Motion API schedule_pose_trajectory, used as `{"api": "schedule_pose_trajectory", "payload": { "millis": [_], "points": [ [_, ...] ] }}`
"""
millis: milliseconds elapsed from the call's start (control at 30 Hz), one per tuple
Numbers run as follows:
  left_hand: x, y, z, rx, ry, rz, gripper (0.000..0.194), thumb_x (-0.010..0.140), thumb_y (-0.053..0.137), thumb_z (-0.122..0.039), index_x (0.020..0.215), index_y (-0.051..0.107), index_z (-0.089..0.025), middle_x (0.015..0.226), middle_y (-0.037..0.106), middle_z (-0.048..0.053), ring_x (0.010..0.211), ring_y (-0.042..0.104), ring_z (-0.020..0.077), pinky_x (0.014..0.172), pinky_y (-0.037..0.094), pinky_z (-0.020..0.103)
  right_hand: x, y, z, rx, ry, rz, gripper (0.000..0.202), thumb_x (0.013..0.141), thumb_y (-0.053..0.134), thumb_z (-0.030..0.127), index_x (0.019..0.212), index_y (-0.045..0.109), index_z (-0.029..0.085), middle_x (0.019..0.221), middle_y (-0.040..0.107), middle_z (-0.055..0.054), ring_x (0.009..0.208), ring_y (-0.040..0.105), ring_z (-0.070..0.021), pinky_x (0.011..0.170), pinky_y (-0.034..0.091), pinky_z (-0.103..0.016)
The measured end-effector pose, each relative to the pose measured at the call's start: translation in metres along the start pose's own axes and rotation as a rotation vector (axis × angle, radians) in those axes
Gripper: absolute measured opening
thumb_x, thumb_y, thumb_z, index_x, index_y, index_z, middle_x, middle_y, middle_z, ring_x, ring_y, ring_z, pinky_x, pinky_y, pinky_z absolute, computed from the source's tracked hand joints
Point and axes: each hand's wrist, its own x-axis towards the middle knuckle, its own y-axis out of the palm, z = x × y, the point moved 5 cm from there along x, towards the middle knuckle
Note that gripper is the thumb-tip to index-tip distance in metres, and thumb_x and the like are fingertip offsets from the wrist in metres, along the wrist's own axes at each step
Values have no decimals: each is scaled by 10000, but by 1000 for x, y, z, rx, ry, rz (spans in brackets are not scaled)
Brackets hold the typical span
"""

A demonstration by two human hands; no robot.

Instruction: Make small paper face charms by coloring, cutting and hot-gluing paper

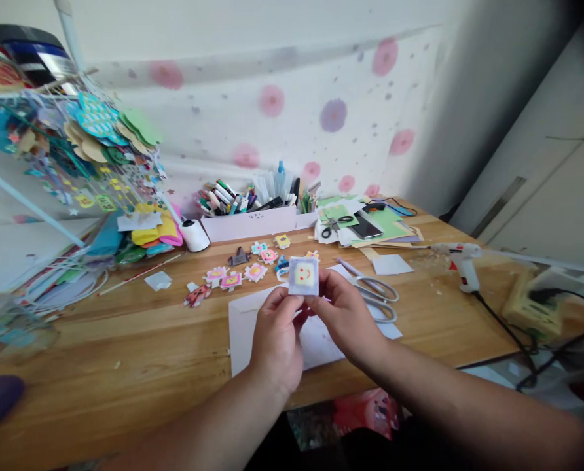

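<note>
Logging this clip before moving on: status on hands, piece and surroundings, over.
Left hand and right hand gripping smiley-face square, drawing side up. White sheet below. Grey-handled scissors close beside right hand.

1 smiley card (303, 276), approx. 10 cutouts (255, 271), 2 pr. scissors (327, 232), 1 phone (368, 227), 1 glue gun (463, 251).

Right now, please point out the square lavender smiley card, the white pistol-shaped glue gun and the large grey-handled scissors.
Square lavender smiley card (304, 275): head view, on its pale-yellow centre.
White pistol-shaped glue gun (464, 260): head view, where body meets grip.
Large grey-handled scissors (381, 300): head view, on a handle loop.
</note>
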Motion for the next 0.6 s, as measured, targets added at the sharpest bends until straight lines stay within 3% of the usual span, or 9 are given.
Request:
{"api": "schedule_pose_trajectory", "payload": {
  "millis": [200, 333, 400, 467, 533, 600],
  "points": [
    [0, 2, 7, -15, -49, -29, 130, 632, 734, -227, 687, 629, -173, 681, 610, -32, 666, 532, 92, 663, 411, 218, 5, -1, -3, 137, 92, -84, 117, 653, 605, 142, 760, 596, 188, 721, 627, 14, 644, 546, -130, 630, 446, -277],
    [6, -6, 5, 204, -37, 48, 178, 681, 716, -287, 732, 591, -170, 707, 585, -25, 691, 527, 102, 656, 397, 223, 13, -5, -4, 306, 210, -114, 140, 596, 650, 144, 727, 611, 176, 672, 609, 29, 599, 526, -110, 595, 433, -256],
    [15, -13, -8, 369, 37, 118, 210, 703, 698, -262, 860, 577, -190, 819, 600, -13, 778, 546, 122, 709, 414, 243, 18, -10, -3, 282, 262, -87, 136, 561, 642, 133, 688, 608, 171, 648, 590, 35, 573, 505, -96, 571, 419, -244],
    [27, -20, -32, 517, 213, 157, 304, 719, 679, -235, 985, 532, -226, 960, 592, -5, 905, 549, 145, 775, 422, 266, 21, -12, -1, 177, 334, 12, 125, 535, 617, 125, 652, 600, 165, 631, 575, 33, 558, 497, -93, 544, 405, -240],
    [36, -17, -53, 723, 372, 298, 404, 720, 696, -248, 1082, 517, -243, 1127, 560, 18, 1062, 511, 175, 869, 404, 293, 22, -14, 2, 23, 385, 131, 109, 535, 582, 123, 637, 591, 162, 618, 565, 28, 548, 496, -96, 524, 395, -241],
    [44, -11, -56, 904, 251, 555, 336, 754, 669, -294, 1061, 555, -221, 1075, 578, 31, 984, 544, 181, 831, 426, 308, 21, -16, 6, -195, 377, 229, 95, 565, 554, 122, 645, 584, 164, 589, 541, 34, 526, 476, -93, 499, 370, -235]
  ]
}}
